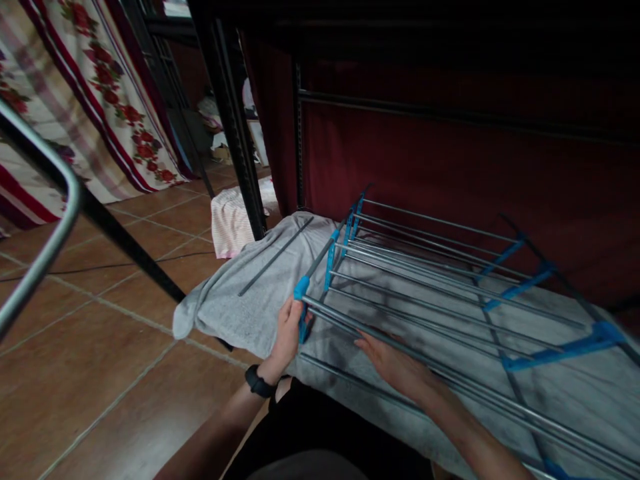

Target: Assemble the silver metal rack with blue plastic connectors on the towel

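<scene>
A folding rack (pixel 415 293) of thin metal rods and blue plastic joints lies over a grey towel-like cloth (pixel 260 320). My left hand (pixel 289 330) is closed around a blue plastic bracket (pixel 302 288) at the rack's near left corner, where rod ends meet it. My right hand (pixel 387 360) is at the front metal rods (pixel 340 319), its fingers pressed together against them and partly hidden. On the left of the cloth lies a loose grey rod (pixel 275 257), apart from both hands. A black band circles my left wrist.
Black metal posts (pixel 233 127) and a crossbar (pixel 380 103) frame the space, with a dark red curtain (pixel 450 160) behind. A bent metal tube (pixel 73 193) juts in at left. Beyond are a tiled floor (pixel 135 267), a flowered curtain (pixel 100 87) and a striped cloth (pixel 233 220).
</scene>
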A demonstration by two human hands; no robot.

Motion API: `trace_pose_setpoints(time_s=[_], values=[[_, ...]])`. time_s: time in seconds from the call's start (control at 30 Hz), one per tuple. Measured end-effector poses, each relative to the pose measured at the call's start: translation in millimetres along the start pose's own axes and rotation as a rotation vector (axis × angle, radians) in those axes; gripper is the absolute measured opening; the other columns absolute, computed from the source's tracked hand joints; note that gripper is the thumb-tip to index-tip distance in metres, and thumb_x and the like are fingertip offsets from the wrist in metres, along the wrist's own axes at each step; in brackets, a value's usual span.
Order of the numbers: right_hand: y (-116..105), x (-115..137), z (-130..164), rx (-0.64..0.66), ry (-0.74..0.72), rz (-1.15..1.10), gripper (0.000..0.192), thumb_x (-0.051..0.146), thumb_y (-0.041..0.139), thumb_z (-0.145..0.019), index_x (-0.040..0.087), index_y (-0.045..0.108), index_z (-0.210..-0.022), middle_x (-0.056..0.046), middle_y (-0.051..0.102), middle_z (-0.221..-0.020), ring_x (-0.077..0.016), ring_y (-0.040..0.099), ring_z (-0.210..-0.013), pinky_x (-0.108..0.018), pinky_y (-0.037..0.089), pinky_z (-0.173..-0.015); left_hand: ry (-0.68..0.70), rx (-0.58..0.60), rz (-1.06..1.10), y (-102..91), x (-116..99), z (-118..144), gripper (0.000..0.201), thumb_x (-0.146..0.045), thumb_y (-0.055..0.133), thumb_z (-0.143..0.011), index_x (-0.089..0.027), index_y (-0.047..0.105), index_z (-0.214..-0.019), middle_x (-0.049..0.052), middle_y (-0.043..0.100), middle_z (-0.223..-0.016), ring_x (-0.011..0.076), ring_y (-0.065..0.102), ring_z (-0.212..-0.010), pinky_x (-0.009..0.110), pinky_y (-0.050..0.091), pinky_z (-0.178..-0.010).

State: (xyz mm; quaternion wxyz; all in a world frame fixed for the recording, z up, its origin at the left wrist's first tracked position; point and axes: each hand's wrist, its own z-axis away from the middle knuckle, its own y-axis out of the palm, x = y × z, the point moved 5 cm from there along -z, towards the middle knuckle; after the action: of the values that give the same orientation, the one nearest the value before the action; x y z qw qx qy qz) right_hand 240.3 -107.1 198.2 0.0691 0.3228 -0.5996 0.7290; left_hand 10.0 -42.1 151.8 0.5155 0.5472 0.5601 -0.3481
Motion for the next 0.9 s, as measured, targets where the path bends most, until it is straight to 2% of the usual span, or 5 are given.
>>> trace_pose_setpoints(time_s=[0.1,0.23,0.6,0.77,0.9], values=[[-1,7,-1,0.096,0.056,0.041,0.049,0.046,0.031,-0.103,0.025,0.059,-0.137,-0.008,0.067,-0.132,-0.0281,0.064,-0.119,-0.043,0.047,-0.104,-0.041,-0.012,0.009,5.2,7,4,0.057,-0.075,0.055,-0.083,-0.019,0.065,-0.075,0.000,0.056,-0.060,0.0136,0.048,-0.053,0.028,0.038,-0.051],[1,6,2,0.173,0.140,0.094,0.050,0.047,0.028,-0.104,0.025,0.052,-0.143,-0.009,0.067,-0.131,-0.0285,0.065,-0.118,-0.041,0.049,-0.100,-0.090,0.025,0.024,5.8,12,3,0.061,-0.075,0.052,-0.085,-0.018,0.067,-0.069,0.001,0.057,-0.059,0.0142,0.049,-0.053,0.028,0.038,-0.050],[6,0,4,0.173,0.128,0.150,0.049,0.047,0.026,-0.105,0.027,0.048,-0.144,-0.010,0.069,-0.127,-0.0290,0.066,-0.116,-0.041,0.051,-0.093,-0.132,0.076,0.132,10.1,10,7,0.061,-0.076,0.058,-0.080,-0.017,0.066,-0.067,0.003,0.063,-0.064,0.0121,0.051,-0.053,0.026,0.042,-0.053],[10,2,3,0.134,0.035,0.186,0.042,0.040,0.029,-0.105,0.024,0.055,-0.135,-0.010,0.071,-0.120,-0.0270,0.067,-0.112,-0.038,0.052,-0.089,-0.105,0.112,0.127,10.9,10,5,0.063,-0.076,0.055,-0.082,-0.016,0.069,-0.069,0.005,0.065,-0.066,0.0147,0.056,-0.059,0.027,0.044,-0.057],[11,1,3,0.125,0.032,0.203,0.040,0.040,0.030,-0.105,0.025,0.057,-0.131,-0.009,0.072,-0.115,-0.0257,0.068,-0.109,-0.036,0.052,-0.085,-0.083,0.133,0.101,8.5,13,3,0.063,-0.075,0.052,-0.085,-0.016,0.069,-0.069,0.005,0.066,-0.067,0.0154,0.056,-0.060,0.029,0.045,-0.059]])
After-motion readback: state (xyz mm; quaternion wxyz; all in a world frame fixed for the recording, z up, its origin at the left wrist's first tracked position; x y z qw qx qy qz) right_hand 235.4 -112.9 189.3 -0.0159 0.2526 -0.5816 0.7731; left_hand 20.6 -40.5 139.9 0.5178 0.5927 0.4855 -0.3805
